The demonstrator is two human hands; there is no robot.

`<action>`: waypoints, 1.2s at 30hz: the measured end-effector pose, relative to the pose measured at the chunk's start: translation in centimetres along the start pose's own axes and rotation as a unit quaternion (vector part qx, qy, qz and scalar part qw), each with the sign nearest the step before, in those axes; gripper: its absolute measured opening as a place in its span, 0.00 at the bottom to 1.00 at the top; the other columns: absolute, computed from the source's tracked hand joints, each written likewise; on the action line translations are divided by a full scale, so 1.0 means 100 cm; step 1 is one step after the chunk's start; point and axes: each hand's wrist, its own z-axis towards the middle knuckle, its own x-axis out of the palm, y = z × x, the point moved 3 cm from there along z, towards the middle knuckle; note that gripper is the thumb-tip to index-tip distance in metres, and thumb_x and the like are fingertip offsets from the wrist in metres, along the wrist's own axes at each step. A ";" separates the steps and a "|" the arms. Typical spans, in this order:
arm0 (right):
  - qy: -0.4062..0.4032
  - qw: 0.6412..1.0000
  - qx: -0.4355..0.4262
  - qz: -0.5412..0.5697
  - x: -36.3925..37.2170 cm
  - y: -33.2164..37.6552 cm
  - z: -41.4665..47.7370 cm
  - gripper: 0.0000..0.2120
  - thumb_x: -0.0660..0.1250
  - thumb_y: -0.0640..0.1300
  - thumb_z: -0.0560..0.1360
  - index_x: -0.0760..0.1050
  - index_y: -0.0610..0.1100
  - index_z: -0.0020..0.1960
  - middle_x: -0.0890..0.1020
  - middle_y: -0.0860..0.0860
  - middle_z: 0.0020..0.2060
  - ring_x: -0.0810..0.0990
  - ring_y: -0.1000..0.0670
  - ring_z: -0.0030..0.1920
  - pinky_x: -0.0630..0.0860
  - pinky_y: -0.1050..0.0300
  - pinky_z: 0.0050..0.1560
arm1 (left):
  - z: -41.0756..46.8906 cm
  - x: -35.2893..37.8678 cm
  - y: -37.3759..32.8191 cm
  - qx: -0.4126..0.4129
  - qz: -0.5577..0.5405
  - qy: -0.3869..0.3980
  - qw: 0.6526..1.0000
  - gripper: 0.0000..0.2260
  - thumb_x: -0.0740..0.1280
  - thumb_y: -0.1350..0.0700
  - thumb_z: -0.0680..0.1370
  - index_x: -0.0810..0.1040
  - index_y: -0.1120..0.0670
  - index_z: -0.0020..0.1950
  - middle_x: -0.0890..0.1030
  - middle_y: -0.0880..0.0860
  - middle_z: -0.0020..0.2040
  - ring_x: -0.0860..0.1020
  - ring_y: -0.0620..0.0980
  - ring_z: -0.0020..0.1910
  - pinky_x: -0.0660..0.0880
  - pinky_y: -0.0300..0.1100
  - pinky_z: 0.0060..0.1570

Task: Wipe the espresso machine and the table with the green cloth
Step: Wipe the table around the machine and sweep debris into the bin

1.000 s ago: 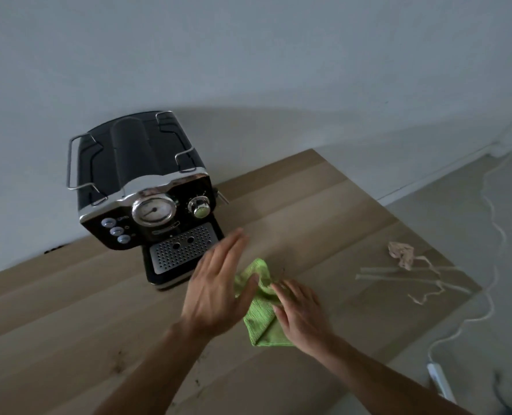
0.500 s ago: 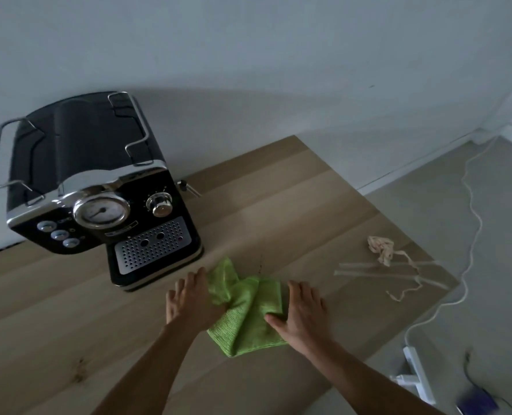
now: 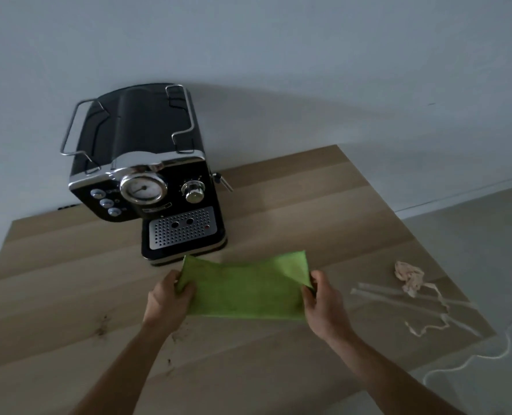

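— Where is the green cloth (image 3: 248, 292)?
— Stretched wide between both hands, just in front of the espresso machine (image 3: 146, 163). The left hand (image 3: 169, 301) pinches its left edge, fingers curled over the fabric. The right hand (image 3: 323, 304) grips the right edge, where one corner folds upward into a point.
— Does it lie on the wood?
— I cannot tell; it is flat and low over the table (image 3: 308, 205). It is a bright lime rectangle, and the weave looks soft and finely napped. Its far left corner reaches the machine's base.
— And the machine?
— A glossy black body, boxy with a rounded top, trimmed in chrome. A round pressure gauge (image 3: 143, 188) sits mid-front, with three small round buttons (image 3: 106, 202) to its left and a chrome knob (image 3: 193, 191) to its right. Below is a perforated metal drip grille (image 3: 182, 227). Bent wire rails (image 3: 69, 130) frame the top, and a short steam wand (image 3: 223, 182) juts from the right side.
— The surface?
— Pale matte wood in broad planks, with a few dark knots and specks near the forearms. Toward the right edge lie a crumpled paper scrap (image 3: 409, 277) and thin pale strips (image 3: 377, 296).
— The room?
— A plain white wall (image 3: 278, 55) stands behind the table. To the right is a grey floor (image 3: 473, 235), with a white cord (image 3: 507, 342) snaking across it.
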 end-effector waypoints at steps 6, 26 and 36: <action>-0.002 0.999 0.029 -0.016 -0.003 -0.007 -0.004 0.10 0.66 0.41 0.75 0.73 0.41 0.56 0.82 0.45 0.47 0.80 0.44 0.49 0.69 0.58 0.43 | -0.039 -0.003 0.027 -0.038 -0.035 0.027 0.998 0.06 0.67 0.54 0.77 0.76 0.54 0.51 0.80 0.55 0.46 0.77 0.55 0.43 0.70 0.43 0.37; 0.170 0.899 -0.111 -0.387 0.010 0.002 0.032 0.17 0.61 0.49 0.77 0.68 0.49 0.65 0.70 0.49 0.63 0.67 0.45 0.64 0.67 0.52 0.61 | -0.029 0.022 0.027 0.117 0.300 0.090 0.943 0.15 0.63 0.45 0.77 0.71 0.46 0.63 0.75 0.46 0.62 0.73 0.49 0.62 0.69 0.44 0.58; 0.252 0.927 -0.131 -0.243 0.000 0.006 0.052 0.07 0.66 0.47 0.72 0.73 0.47 0.48 0.75 0.52 0.38 0.74 0.49 0.39 0.68 0.57 0.39 | -0.007 0.020 0.034 0.144 0.281 0.170 0.933 0.15 0.68 0.47 0.76 0.73 0.48 0.60 0.76 0.47 0.57 0.77 0.47 0.53 0.73 0.41 0.47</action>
